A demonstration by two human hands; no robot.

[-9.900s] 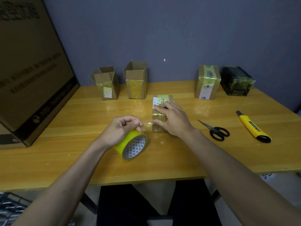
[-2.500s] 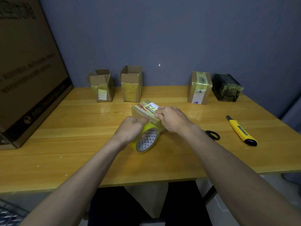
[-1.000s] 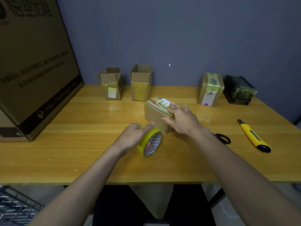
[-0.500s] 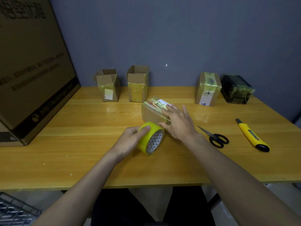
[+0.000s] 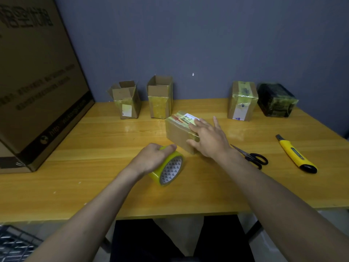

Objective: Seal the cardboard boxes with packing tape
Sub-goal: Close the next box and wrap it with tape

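Drew the tape roll lower centre, away from the box. Left hand gripped it to stretch tape; right hand lay flat, fingers spread, pinning box mid-frame on worktop.

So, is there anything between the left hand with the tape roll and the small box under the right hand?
Nothing visible: bare wooden table lies between the yellow tape roll in the left hand and the small brown cardboard box under the right hand.
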